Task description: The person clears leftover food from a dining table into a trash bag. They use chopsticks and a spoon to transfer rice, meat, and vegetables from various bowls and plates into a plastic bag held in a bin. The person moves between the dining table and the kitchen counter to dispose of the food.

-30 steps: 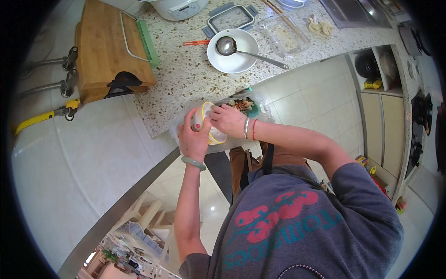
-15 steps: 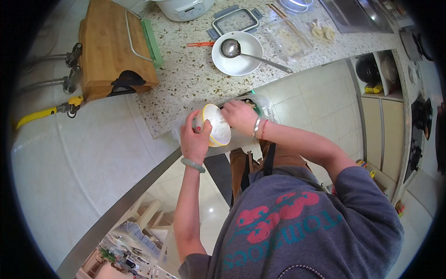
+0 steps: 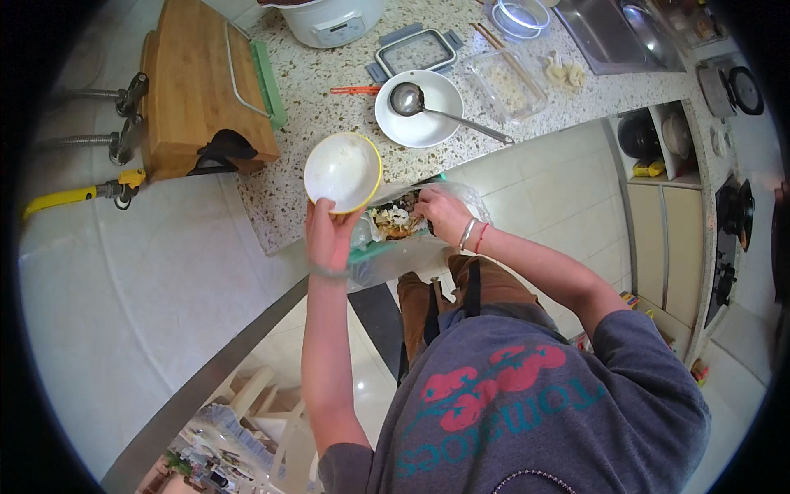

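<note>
My left hand [image 3: 329, 239] grips a small white bowl [image 3: 341, 171] with a yellow rim, its thumb on the near side of the rim. The bowl is tilted so that its inside shows, with a few traces of residue, just above the counter's front edge. My right hand [image 3: 444, 216] is over a green bin [image 3: 360, 255] lined with a clear plastic bag [image 3: 465, 198]. Its fingers are curled together beside the food scraps [image 3: 397, 221] in the bin; whatever they hold, if anything, is hidden.
On the speckled counter [image 3: 309, 103] are a white bowl [image 3: 442, 125] with a ladle [image 3: 409, 100] in it, a clear container [image 3: 514, 86], a lid [image 3: 415, 51] and a white cooker [image 3: 333, 23]. Wooden boards [image 3: 197, 90] stand at left; a sink [image 3: 613, 37] lies far right.
My left hand has moved up and left with the yellow-rimmed bowl, away from the bin. My right hand has left the bowl's inside and moved right and down, so the scraps show.
</note>
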### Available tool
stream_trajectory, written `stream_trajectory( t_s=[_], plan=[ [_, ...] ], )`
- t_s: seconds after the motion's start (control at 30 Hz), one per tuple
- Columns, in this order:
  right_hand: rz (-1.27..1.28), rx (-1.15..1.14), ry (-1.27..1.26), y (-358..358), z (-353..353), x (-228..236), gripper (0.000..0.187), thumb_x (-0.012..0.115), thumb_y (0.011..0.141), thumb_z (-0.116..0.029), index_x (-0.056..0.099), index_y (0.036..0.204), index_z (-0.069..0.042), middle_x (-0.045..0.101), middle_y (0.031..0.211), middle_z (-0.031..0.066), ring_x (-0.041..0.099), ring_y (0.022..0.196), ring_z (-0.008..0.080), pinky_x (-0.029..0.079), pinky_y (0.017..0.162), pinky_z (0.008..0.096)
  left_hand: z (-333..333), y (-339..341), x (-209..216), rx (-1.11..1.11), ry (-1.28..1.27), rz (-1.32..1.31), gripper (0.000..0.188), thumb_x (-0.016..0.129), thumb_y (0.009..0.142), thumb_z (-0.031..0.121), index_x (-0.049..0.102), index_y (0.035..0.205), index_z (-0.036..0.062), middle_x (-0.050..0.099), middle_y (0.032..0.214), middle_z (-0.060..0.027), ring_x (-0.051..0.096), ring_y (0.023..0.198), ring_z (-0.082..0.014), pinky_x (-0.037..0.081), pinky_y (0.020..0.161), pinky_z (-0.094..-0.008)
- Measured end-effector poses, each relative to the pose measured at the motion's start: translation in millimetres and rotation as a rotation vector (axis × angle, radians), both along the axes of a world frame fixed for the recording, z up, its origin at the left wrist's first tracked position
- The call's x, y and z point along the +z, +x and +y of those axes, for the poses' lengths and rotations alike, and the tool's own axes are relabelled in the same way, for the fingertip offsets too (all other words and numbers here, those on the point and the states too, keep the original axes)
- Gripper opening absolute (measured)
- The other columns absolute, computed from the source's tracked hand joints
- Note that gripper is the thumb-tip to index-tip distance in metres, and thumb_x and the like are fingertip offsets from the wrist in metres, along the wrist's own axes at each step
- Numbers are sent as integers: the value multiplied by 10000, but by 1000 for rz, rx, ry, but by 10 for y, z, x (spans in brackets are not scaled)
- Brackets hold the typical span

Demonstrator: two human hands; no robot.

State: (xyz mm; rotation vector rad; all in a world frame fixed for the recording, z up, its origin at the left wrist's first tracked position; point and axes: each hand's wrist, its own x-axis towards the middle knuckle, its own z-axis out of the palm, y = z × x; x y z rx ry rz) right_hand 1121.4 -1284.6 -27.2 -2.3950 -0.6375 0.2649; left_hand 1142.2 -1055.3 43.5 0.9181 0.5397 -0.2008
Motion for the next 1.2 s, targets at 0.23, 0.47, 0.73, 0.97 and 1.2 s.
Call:
stream_trajectory(
  t_s=[0.23,0.47,0.73,0.97,1.2],
  plan=[
    [128,46,-102,-52,-22,-147,177,549,723,27,632,874,-12,560,939,140,585,917,314,484,798,387,-56,374,-635,267,-74,146,408,467,828,28,427,1233,32,487,1224,-210,491,1149,-372,453,957,-594],
    [76,33,-90,-38,-57,-95,203,543,725,16,624,907,-20,578,962,155,597,903,313,490,803,373,-40,428,-752,237,-50,94,476,462,916,15,304,1355,110,423,1302,-171,485,1171,-342,476,933,-585],
    [141,1,-185,-52,42,-9,212,545,865,-201,613,994,-48,600,934,133,605,913,296,500,791,390,164,70,-653,85,423,-67,465,572,900,61,399,1330,104,477,1287,-160,545,1101,-268,495,917,-417],
    [31,303,-482,-184,-131,240,571,639,739,-571,612,1063,-102,610,1052,101,555,1053,281,435,899,433,128,-934,-6,-1012,1476,-380,480,678,802,366,577,1200,116,555,1251,-117,490,1199,-273,392,982,-453],
    [-90,575,-982,-219,-142,69,398,520,867,-464,652,1134,-200,624,1102,0,474,1148,217,257,1020,472,477,-1235,-287,-1223,2082,-515,374,634,801,370,602,1134,201,615,1142,-95,570,1065,-256,376,931,-465]
  ],
)
